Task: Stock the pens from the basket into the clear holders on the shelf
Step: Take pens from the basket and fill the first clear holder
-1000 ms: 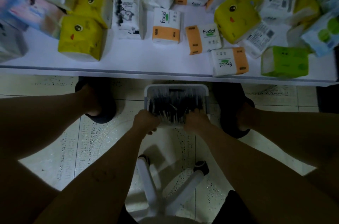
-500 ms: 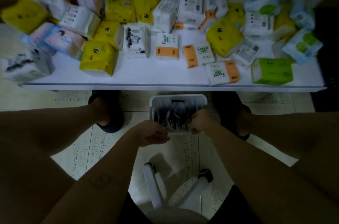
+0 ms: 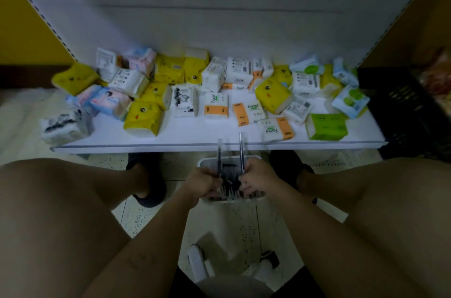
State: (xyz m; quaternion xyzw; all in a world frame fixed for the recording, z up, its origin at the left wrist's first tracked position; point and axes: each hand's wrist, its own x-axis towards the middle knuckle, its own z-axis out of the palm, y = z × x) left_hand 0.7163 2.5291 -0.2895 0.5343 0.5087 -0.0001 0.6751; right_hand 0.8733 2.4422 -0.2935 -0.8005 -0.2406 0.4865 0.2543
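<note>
**Pens in both grips, holders out of sight**

Pick-up step, by the look of it. The left grip [image 3: 203,181] is curled round one pen [image 3: 219,156], and the right grip [image 3: 258,176] round a second pen [image 3: 241,148]. Both shafts stand upright, rising from the grips toward the shelf [image 3: 185,135] edge. Directly beneath the grips sits the basket [image 3: 253,157], dark with more pens. Beyond the grips the shelf carries tissue packs [image 3: 142,118]; no clear holder shows. The next move likely calls for lifting both pens clear of the rim and finding a holder.

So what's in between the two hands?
Head view: pens in the white basket lie between the left hand and right hand, each gripping a pen.
</note>
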